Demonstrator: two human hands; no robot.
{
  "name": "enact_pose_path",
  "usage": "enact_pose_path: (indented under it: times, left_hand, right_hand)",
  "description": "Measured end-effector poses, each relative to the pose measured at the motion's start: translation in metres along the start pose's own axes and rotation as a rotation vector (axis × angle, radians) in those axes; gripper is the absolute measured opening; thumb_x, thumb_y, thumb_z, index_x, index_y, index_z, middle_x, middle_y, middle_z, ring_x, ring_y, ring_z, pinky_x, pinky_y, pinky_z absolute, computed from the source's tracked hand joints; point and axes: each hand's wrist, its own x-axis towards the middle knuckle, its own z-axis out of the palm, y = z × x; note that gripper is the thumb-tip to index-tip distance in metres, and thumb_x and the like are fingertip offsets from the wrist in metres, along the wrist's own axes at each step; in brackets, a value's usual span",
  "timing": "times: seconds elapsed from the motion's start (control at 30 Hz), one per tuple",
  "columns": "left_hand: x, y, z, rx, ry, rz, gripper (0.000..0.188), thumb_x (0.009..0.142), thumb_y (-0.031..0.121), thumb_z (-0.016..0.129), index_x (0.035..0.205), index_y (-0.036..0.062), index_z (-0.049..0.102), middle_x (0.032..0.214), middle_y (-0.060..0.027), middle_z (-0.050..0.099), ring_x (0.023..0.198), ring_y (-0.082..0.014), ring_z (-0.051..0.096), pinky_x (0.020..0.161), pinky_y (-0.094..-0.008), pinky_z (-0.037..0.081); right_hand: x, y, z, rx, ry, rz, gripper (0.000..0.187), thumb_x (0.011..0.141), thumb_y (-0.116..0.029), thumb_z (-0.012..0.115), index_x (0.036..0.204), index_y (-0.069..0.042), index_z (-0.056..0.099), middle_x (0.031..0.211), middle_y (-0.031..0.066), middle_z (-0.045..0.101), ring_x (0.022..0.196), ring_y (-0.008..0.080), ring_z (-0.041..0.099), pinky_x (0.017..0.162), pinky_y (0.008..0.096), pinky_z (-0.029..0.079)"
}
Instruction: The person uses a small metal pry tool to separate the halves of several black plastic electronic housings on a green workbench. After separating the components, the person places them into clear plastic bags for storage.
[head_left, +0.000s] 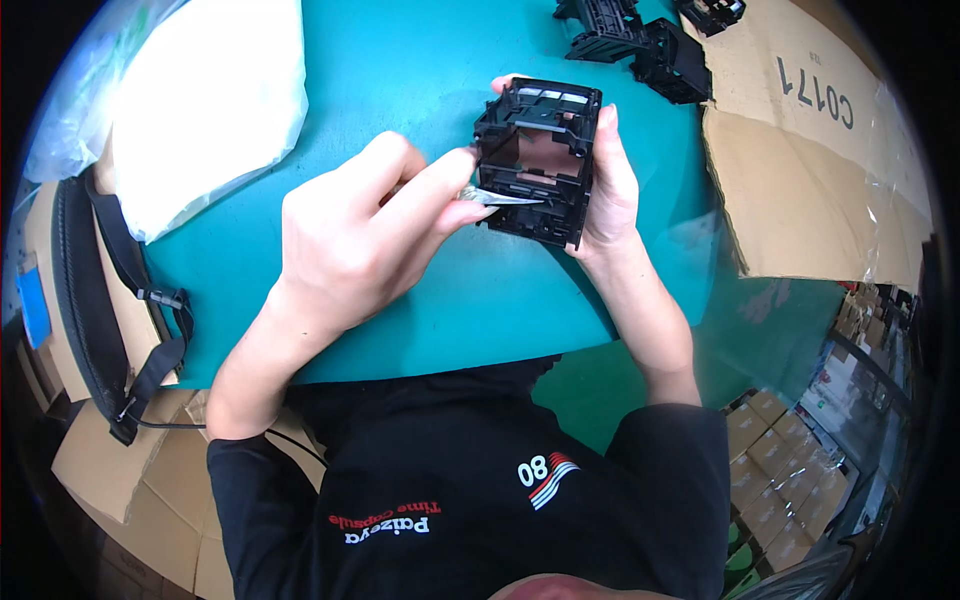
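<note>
Pinched between the thumb and forefinger of my left hand (350,230) is a pair of pointed silver tweezers (500,199). Their tip reaches over the lower part of a black plastic frame (555,187). My right hand (612,195) is closed round the frame's right side, with its thumb along that edge and a fingertip showing behind the top left corner. The frame is boxy, with a wide opening through which my palm shows. It is held up above the green table mat (440,320). The rear of the tweezers is hidden inside my left hand.
Several similar black plastic parts (675,62) lie at the far right beside an opened cardboard box (800,190). A white plastic bag (215,110) sits at the far left. A black strap with a buckle (165,298) hangs at the left edge. Stacked cartons (780,460) stand lower right.
</note>
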Motion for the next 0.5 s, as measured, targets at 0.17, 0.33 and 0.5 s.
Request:
enact_pose_path:
  times: [0.17, 0.33, 0.5]
  left_hand:
    - [0.002, -0.009, -0.013, -0.107, 0.007, -0.133, 0.063, 0.073, 0.031, 0.091, 0.125, 0.0031, 0.069, 0.091, -0.0101, 0.062, 0.074, -0.0223, 0.062, 0.060, -0.0317, 0.050]
    - [0.003, -0.007, 0.000, -0.254, -0.052, -0.221, 0.094, 0.062, 0.039, 0.098, 0.140, 0.0021, 0.059, 0.127, -0.0146, 0.059, 0.088, -0.0211, 0.062, 0.074, -0.0302, 0.053]
    - [-0.007, -0.011, 0.001, -0.508, -0.032, -0.332, 0.082, 0.069, 0.012, 0.095, 0.140, -0.0020, 0.055, 0.131, -0.0152, 0.063, 0.095, -0.0168, 0.068, 0.072, -0.0274, 0.055]
  right_hand:
    - [0.007, -0.014, 0.000, -0.625, -0.004, -0.317, 0.088, 0.079, -0.025, 0.091, 0.150, -0.001, 0.047, 0.125, 0.0135, 0.065, 0.110, 0.0237, 0.069, 0.094, 0.0361, 0.058]
    - [0.005, -0.005, -0.001, -1.338, -0.102, -0.673, 0.105, 0.057, -0.023, 0.101, 0.147, -0.001, 0.052, 0.114, 0.0128, 0.067, 0.101, 0.0249, 0.066, 0.091, 0.0347, 0.055]
    - [0.009, -0.004, -0.001, -1.074, -0.147, -0.895, 0.103, 0.056, -0.019, 0.101, 0.143, 0.002, 0.051, 0.125, 0.0178, 0.063, 0.118, 0.0304, 0.061, 0.098, 0.0405, 0.053]
